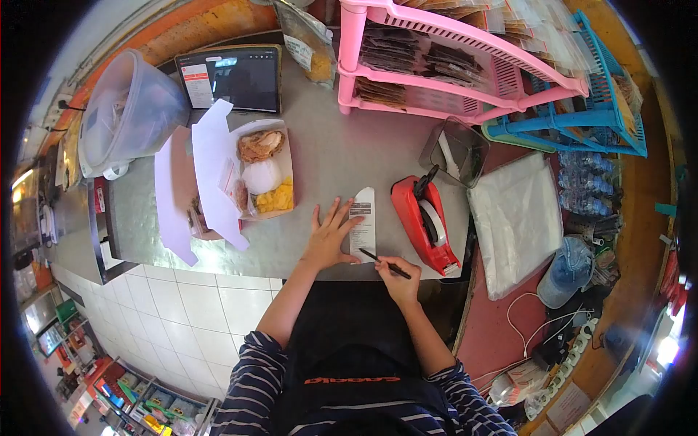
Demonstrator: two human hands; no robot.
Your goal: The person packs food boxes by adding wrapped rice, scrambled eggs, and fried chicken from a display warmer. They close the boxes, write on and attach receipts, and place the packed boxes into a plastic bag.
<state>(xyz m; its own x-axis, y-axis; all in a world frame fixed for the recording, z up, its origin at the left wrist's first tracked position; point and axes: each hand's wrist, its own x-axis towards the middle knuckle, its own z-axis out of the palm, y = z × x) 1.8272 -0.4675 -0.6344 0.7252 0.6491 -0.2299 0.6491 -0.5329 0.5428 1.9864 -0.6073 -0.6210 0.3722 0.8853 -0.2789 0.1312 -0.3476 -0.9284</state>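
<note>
A narrow printed receipt [363, 236] lies flat on the metal table. My left hand [329, 237] rests on its left edge with the fingers spread. In my right hand [401, 280] is a black pen [392, 268], its tip over the lower part of the receipt. To the right of the paper stands a red tape dispenser [418, 211] with a roll of tape. On the left, an open food box [289, 156] holds fried chicken [260, 145], a mound of rice [263, 176] and a yellow food [276, 196]. Beside it is another box [174, 196], its lid up.
At the back are a tablet [243, 80], a clear plastic tub [109, 131] and a pink rack [352, 43] of packets. A dark transparent container [465, 138], a stack of plastic bags [516, 225] and water bottles [582, 174] are to the right.
</note>
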